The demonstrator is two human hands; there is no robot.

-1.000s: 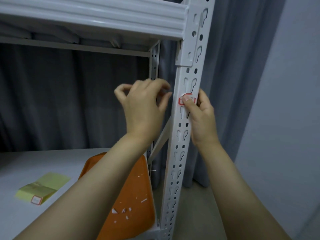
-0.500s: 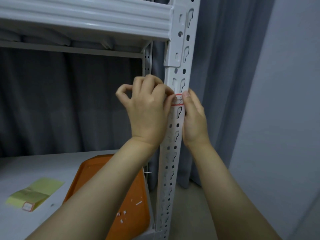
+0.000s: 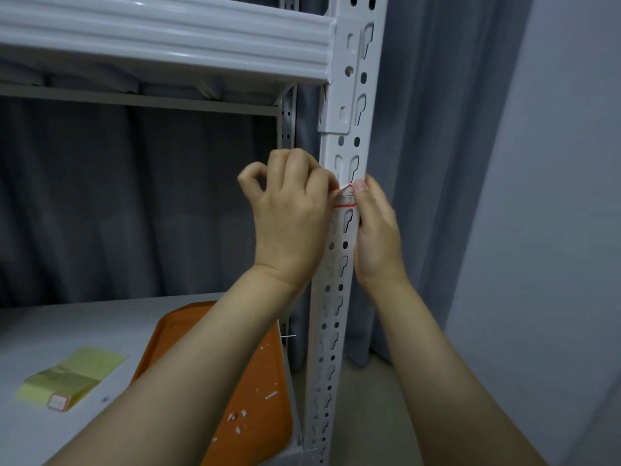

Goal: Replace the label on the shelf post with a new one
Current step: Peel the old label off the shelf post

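Change, left hand (image 3: pixel 289 216): 1.0 s ago its fingertips were just short of the shelf post (image 3: pixel 336 297). Now they are on the post's left edge, at the label (image 3: pixel 345 198).
Change, label: it lay flat a second ago with its whole red border showing. Now it is wrinkled, and the top edge rises to a peak by the right thumb.
Change, right hand (image 3: pixel 378 230): same place on the post, thumb still on the label.
Left hand pose: back of the hand faces the camera, wrist below, all fingers curled. The tips are bunched against the label's left edge. I cannot tell whether they pinch the edge or only press on it.
Right hand pose: thumb straight, tip on the label's upper right corner. The other fingers lie fairly straight along the post's right face.
Label position: on the post's front face, below the upper shelf beam (image 3: pixel 168 38) bracket, between the two hands.
Orange tray (image 3: pixel 262 381): on the lower shelf board (image 3: pixel 67 324) at its right edge, beside the post. White paper scraps (image 3: pixel 242 415) lie in it.
Yellow backing sheet (image 3: pixel 77 371): on the board, left of the tray, with a spare label (image 3: pixel 57 402) at its near end.
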